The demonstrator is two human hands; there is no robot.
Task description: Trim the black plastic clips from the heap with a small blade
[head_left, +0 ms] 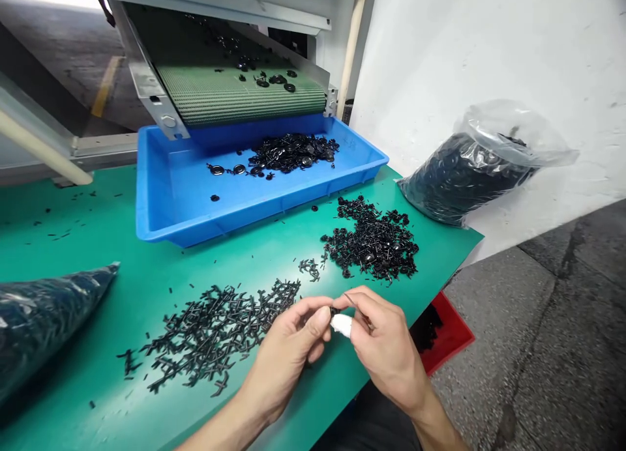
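Observation:
My left hand pinches a small black plastic part between thumb and fingertips, above the front edge of the green table. Closed against the same part from the other side is my right hand, its thumb tip wrapped in white. A thin dark sliver shows by the right index finger. Fingers cover most of the part, so its full shape is hidden. Left of the hands lies a pile of black branched plastic pieces. Beyond them is a heap of black round parts with stems.
A blue tray holding black parts sits below a green conveyor belt. Filled plastic bags stand at the right and lie at the left. A red bin is below the table's right edge.

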